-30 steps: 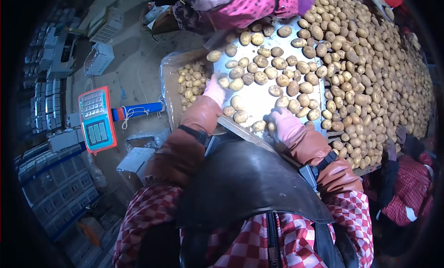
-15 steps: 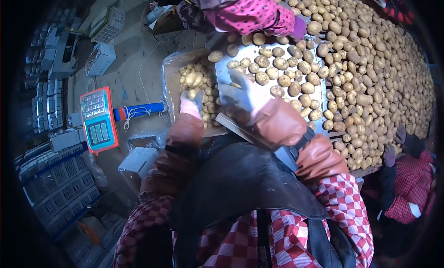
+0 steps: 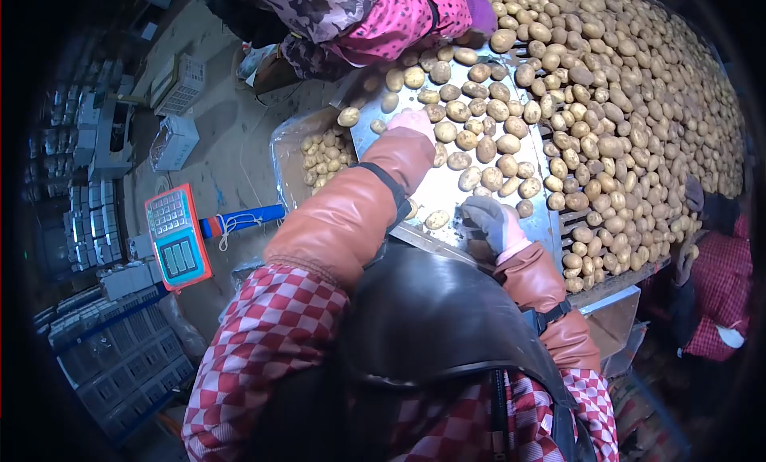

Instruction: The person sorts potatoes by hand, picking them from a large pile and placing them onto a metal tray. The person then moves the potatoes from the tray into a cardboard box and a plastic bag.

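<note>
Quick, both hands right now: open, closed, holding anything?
Left hand: reaching among potatoes, grip cannot be told.
Right hand: open on the metal chute, holding nothing.

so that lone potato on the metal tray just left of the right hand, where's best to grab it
Probably across the short middle of the potato, coming from above. It lies flat on the metal tray with open tray around it, so fingers should fit down both long sides. The right hand is nearest.

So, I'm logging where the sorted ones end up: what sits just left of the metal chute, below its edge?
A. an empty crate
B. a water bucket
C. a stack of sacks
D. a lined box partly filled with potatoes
D: the lined box left of the metal chute holds potatoes.
</note>
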Demonstrator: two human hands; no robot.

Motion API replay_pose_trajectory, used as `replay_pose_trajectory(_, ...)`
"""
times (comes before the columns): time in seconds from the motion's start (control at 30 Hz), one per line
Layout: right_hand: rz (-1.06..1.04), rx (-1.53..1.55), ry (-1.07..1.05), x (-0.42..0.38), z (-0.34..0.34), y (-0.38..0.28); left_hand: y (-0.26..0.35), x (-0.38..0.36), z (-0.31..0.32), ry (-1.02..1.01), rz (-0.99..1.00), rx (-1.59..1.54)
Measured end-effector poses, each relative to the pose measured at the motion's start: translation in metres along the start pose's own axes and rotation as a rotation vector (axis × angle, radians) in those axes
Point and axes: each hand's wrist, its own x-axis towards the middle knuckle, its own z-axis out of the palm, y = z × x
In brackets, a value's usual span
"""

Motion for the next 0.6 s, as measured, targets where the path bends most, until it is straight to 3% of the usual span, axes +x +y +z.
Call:
replay_pose_trajectory(0.1,0.054,0.211,0.063,-0.012,-0.012,-0.005,0.004,0.001,0.013,0.086,0.028,0.005)
replay_pose_trajectory(0.23,0.002,0.084,0.094,-0.010,-0.019,-0.006,-0.001,-0.005,0.002,0.144,0.073,-0.026)
replay_pose_trajectory(0.3,0.063,0.546,-0.136,-0.001,-0.025,0.006,0.001,-0.029,-0.006,0.199,0.062,-0.126)
replay_pose_trajectory(0.33,0.142,0.475,-0.085,-0.004,-0.016,-0.016,0.008,-0.051,-0.019,0.191,0.051,-0.162)
replay_pose_trajectory(0.37,0.149,0.478,-0.089,0.000,-0.014,-0.013,0.013,-0.063,-0.019,0.020,0.097,-0.248)
replay_pose_trajectory(0.43,0.186,0.959,-0.233,0.010,-0.013,-0.004,0.030,-0.111,-0.044,-0.215,0.230,-0.317)
replay_pose_trajectory(0.5,0.265,1.097,-0.389,0.022,-0.011,-0.005,0.014,-0.104,-0.026,-0.123,0.342,-0.349)
replay_pose_trajectory(0.57,0.300,1.125,-0.461,0.035,-0.020,0.017,-0.060,0.009,0.067,-0.162,0.090,-1.187)
replay_pose_trajectory(0.6,0.368,1.102,-0.414,0.031,-0.020,0.008,-0.044,-0.001,0.011,0.005,0.005,-0.690)
